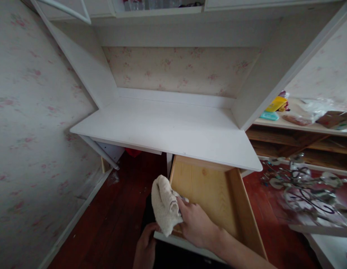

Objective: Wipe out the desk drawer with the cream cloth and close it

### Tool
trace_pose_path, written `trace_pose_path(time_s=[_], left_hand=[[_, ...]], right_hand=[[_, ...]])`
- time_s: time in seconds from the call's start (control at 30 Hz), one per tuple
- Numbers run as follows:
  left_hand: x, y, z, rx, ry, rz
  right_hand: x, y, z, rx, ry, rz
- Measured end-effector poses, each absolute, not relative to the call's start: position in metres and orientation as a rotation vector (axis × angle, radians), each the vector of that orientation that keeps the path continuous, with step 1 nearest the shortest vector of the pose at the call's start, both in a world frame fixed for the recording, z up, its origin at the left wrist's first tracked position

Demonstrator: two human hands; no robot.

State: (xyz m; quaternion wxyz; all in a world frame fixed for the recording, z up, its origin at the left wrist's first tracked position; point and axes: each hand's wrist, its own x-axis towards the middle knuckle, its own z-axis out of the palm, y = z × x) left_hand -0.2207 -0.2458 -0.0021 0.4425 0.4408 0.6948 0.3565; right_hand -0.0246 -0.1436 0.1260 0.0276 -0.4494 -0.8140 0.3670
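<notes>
One cream cloth, bunched and nubbly, sits low in the frame's middle at the near left corner of the pulled-out wooden drawer. Right hand is closed around it, fingers pressing into its folds. Left hand, at the bottom edge, curls its fingers onto the drawer's white front just below the cloth.

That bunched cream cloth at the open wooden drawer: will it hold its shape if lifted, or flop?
The bunched cream cloth will likely flop: it folds softly over the right hand. It looks light, pinched by fingers alone. Its nubby weave should grip the open wooden drawer rather than slide.
</notes>
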Motion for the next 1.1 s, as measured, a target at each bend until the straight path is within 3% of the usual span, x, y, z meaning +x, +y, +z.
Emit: trace_pose_path(time_s=[0.23, 0.6, 0.83, 1.1], left_hand=[[-0.219, -0.248, -0.009, 1.215, 1.84, 0.908], [-0.229, -0.252, -0.033, 1.185, 1.666, 1.056], [-0.22, -0.257, -0.039, 1.157, 1.741, 1.13], [-0.231, -0.256, -0.041, 1.21, 1.71, 0.996]], right_hand=[[-0.051, -0.149, 0.073, -0.965, -2.821, 0.995], [-0.047, -0.034, 0.055, -1.307, -2.861, 0.356], [-0.046, 0.018, 0.057, -1.436, -2.835, 0.362], [-0.046, -0.042, 0.067, -1.396, -2.903, 0.561]])
